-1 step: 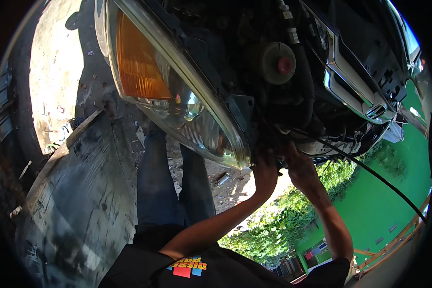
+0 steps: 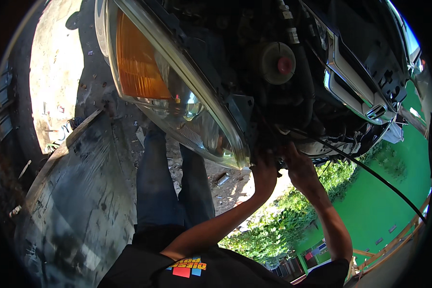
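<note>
My left hand (image 2: pixel 265 173) reaches up into the front of a vehicle's engine bay, just beside the lower corner of a headlight (image 2: pixel 197 115) with an amber section. My right hand (image 2: pixel 300 170) is close beside it, under a thin black cable (image 2: pixel 355 160). The fingers of both hands curl in, partly lost in dark shadow. Something small and dark shows between the hands, too dim to name. Above them sits a round, translucent reservoir with a pink-red cap (image 2: pixel 285 65).
A chrome-trimmed grille (image 2: pixel 350 81) stands to the right of the bay. A large worn grey panel (image 2: pixel 81 201) leans at the left. Littered ground, a can (image 2: pixel 223 179), green plants (image 2: pixel 278 221) and a green surface (image 2: pixel 369 197) lie beyond my arms.
</note>
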Available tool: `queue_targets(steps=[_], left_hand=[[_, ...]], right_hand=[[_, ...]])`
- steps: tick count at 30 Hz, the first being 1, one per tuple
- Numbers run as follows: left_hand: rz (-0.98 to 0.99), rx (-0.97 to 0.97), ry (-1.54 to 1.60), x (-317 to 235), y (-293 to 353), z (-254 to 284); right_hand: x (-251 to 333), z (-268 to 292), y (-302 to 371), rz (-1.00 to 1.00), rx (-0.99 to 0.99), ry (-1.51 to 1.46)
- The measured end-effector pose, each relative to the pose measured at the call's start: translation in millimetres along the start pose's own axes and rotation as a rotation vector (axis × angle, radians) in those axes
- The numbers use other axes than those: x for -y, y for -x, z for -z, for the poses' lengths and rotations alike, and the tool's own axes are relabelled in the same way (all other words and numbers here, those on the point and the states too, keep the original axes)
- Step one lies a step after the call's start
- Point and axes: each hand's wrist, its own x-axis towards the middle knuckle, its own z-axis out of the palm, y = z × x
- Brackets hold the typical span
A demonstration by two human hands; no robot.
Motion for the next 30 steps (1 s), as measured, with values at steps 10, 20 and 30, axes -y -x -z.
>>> queue_targets(steps=[10, 20, 30], left_hand=[[0.596, 0.029, 0.543, -63, -26, 29], [0.488, -0.296, 0.847, 3, -48, -32], [0.802, -0.321, 1.718, -41, -48, -8]], right_hand=[[19, 6, -1, -0.308, -0.053, -0.245], [18, 14, -2, -0.065, -0.048, 0.138], [30, 26, 1, -0.339, 0.156, -0.065]])
